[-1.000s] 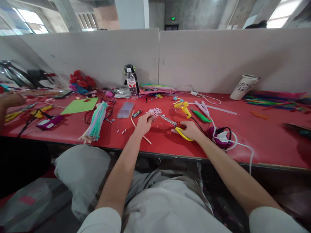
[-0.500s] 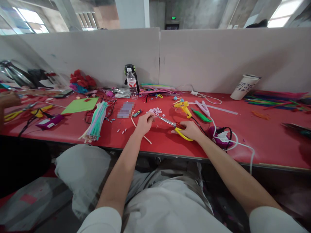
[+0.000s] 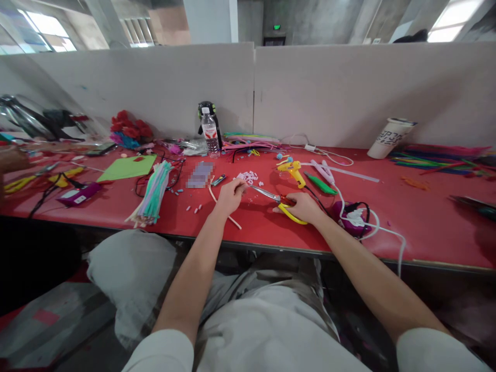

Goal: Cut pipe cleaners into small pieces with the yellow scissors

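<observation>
My right hand [image 3: 304, 207] grips a pair of scissors [image 3: 289, 213] with yellow and red handles. Their metal blades point left, toward the fingertips of my left hand [image 3: 231, 196]. My left hand is closed in a pinch at the blade tips; what it pinches is too small to make out. Just behind the blades lies a pile of short pale-pink pieces [image 3: 250, 177]. A thin cream-coloured strand [image 3: 234, 222] curves on the table, partly hidden by my left wrist. A few more short pieces [image 3: 196, 210] lie left of that wrist.
Left of my hands lies a bundle of pastel pipe cleaners [image 3: 153, 194]. Behind stand a water bottle [image 3: 210, 134] and, at right, a tilted white cup [image 3: 391, 138]. A yellow glue gun [image 3: 293, 172] and a purple power strip with cords [image 3: 354, 219] are near my right hand.
</observation>
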